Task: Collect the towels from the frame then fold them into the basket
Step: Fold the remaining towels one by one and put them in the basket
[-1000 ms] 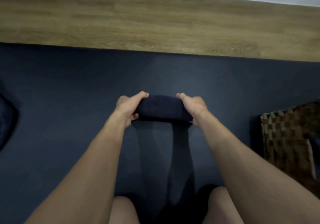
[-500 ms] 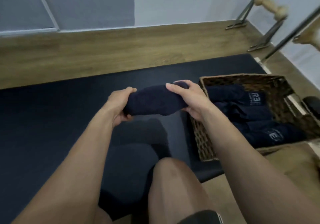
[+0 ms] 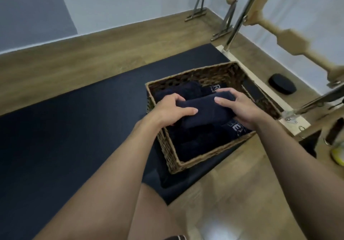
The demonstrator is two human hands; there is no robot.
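Observation:
A folded dark navy towel (image 3: 206, 109) is held over the inside of the woven basket (image 3: 193, 162). My left hand (image 3: 173, 109) grips its left end with fingers curled over the top. My right hand (image 3: 240, 107) grips its right end. Beneath it, several folded navy towels (image 3: 188, 89) with pale lettering lie in the basket. The basket stands on the right part of a dark mat (image 3: 74, 120).
A wood and metal frame (image 3: 266, 14) with wooden handles rises at the right, by the wall. A black oval pad (image 3: 282, 86) lies on the wooden floor (image 3: 93, 52) beyond the basket. My knee (image 3: 149, 213) is at the bottom, and a yellow object (image 3: 337, 156) at the right edge.
Both hands lifted the folded towel off the mat, carried it rightward and brought it down into the basket. The view turned right, bringing the basket and frame into view.

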